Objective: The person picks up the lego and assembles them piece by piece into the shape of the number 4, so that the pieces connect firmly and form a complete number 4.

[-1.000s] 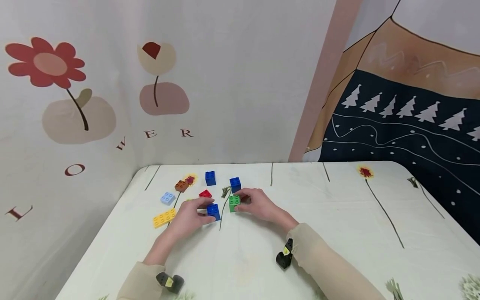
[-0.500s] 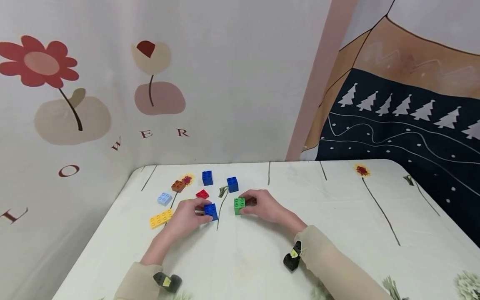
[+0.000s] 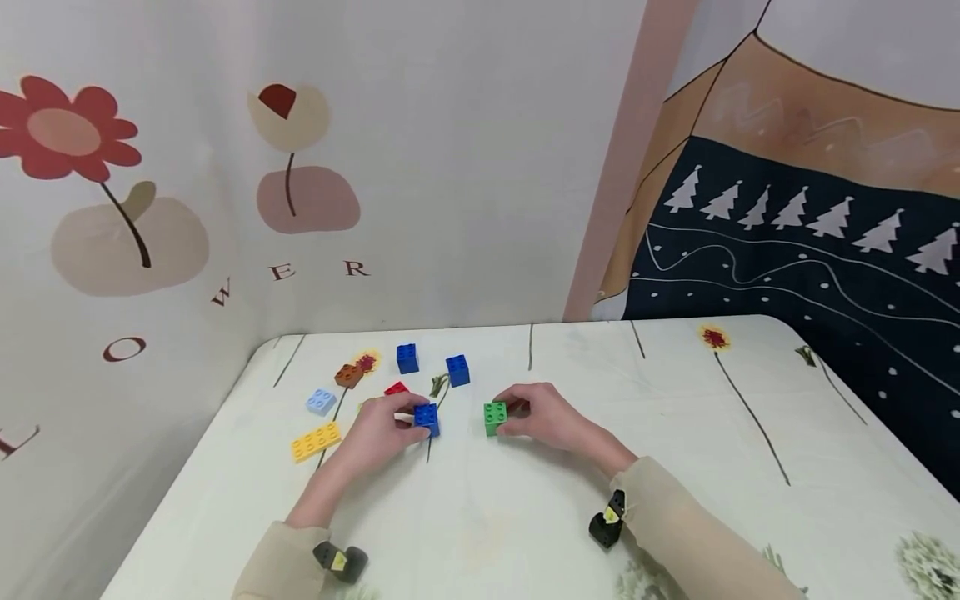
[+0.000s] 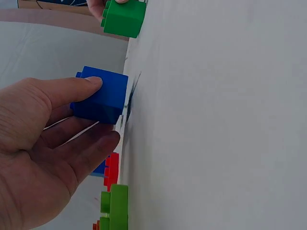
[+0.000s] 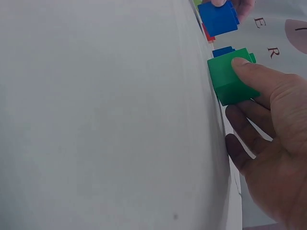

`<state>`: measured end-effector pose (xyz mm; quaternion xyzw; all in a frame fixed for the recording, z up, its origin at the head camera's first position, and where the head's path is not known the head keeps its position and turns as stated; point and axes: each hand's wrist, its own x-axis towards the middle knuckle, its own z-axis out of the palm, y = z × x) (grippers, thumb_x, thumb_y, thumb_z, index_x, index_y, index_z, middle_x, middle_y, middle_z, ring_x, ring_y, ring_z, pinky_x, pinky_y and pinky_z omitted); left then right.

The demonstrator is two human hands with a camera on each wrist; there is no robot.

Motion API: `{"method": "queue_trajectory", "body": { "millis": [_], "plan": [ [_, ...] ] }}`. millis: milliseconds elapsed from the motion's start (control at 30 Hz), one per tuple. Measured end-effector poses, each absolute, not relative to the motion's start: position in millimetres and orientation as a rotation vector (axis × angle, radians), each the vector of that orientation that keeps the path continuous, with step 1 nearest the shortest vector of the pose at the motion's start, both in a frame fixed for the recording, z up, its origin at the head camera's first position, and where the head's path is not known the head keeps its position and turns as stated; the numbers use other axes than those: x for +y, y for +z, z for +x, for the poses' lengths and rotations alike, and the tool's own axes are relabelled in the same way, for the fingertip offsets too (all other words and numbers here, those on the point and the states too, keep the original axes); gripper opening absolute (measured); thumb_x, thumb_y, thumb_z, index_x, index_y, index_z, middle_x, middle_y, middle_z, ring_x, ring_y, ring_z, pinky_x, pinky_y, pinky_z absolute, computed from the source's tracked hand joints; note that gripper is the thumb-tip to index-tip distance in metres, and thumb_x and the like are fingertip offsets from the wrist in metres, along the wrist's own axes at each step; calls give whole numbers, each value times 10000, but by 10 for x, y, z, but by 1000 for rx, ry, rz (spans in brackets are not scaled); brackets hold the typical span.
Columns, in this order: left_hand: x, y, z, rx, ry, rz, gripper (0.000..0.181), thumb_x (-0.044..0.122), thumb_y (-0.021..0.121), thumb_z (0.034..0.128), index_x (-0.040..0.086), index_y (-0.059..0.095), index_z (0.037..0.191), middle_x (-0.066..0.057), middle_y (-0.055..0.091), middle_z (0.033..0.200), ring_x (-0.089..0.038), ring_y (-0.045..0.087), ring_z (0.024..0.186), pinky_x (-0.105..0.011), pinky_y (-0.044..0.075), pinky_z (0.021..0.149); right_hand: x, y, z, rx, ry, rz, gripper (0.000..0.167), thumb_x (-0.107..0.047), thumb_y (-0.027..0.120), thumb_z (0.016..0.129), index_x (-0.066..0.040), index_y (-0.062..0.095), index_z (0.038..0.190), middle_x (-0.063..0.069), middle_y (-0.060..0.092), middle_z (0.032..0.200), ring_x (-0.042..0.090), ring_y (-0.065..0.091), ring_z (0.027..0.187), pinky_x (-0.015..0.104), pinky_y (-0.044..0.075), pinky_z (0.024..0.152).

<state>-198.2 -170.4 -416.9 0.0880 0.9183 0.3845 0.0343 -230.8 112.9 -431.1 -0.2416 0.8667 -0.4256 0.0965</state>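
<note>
Between thumb and fingers, my left hand (image 3: 378, 433) pinches a blue toy building brick (image 3: 427, 419), studs up in the head view. To its right, across a gap, my right hand (image 3: 551, 417) pinches a green building brick (image 3: 494, 418), its thumb on the near side. The left wrist view shows the thumb pressed on the blue brick (image 4: 103, 98). In the right wrist view the green brick (image 5: 230, 76) is close to the tabletop; I cannot tell whether it touches. Just past my left hand lies a flat red brick (image 3: 395, 388), partly covered by the fingers.
Two blue bricks (image 3: 407, 358) (image 3: 457, 370) stand farther back. On the left lie a brown brick (image 3: 348, 376), a light blue brick (image 3: 321, 402) and a long yellow brick (image 3: 316, 442). A lime green brick (image 4: 118, 206) is mostly hidden behind my left hand in the head view.
My right hand has moved rightward with the green brick, widening the gap between the two held bricks. The left hand's blue brick has shifted slightly right over the printed stem. The head view has turned slightly.
</note>
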Motion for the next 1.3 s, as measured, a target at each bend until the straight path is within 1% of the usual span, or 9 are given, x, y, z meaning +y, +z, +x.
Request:
{"method": "queue_trajectory", "body": {
  "millis": [267,467,600,833,1100,1300],
  "plan": [
    [-1525,-4086,-2049,2820,1191,339,392,70,818,875,91,710,1251,-62,706,1123,-221,675,1026,-370,593,870,1281,-4307,-2256,2566,-1264,-705,356,-137,837,866,-63,733,1199,-31,711,1049,115,629,925,285,535,837],
    [-1389,-4046,-2084,2803,1219,397,411,81,817,880,102,705,1276,-54,709,1151,-211,673,1035,-355,590,871,1359,-4327,-2241,2576,-1255,-650,364,-140,837,867,-76,732,1210,-36,698,1061,122,616,927,293,534,837],
    [-1303,-4041,-2090,2780,1263,462,398,77,814,883,97,712,1266,-41,709,1135,-212,668,1036,-345,591,861,1396,-4338,-2235,2565,-1251,-625,365,-139,833,870,-75,730,1215,-32,695,1070,135,614,934,303,534,845],
    [-1129,-4030,-2081,2718,1332,522,383,105,816,888,140,718,1256,-2,707,1114,-214,656,1052,-346,586,872,1444,-4370,-2243,2528,-1290,-636,353,-135,835,870,-62,730,1198,-19,705,1059,133,628,932,299,543,848],
    [-956,-4034,-2054,2637,1401,621,377,110,803,901,114,702,1265,0,716,1120,-204,644,1065,-331,583,871,1455,-4408,-2238,2449,-1406,-651,328,-110,824,877,-32,728,1180,26,723,1063,159,663,971,331,555,881],
    [-869,-4055,-2041,2593,1424,655,365,127,788,919,97,691,1270,-16,718,1132,-214,645,1075,-340,579,878,1449,-4420,-2225,2452,-1419,-650,344,-108,827,874,-10,722,1187,37,728,1088,168,672,996,320,555,893]
  ]
}}
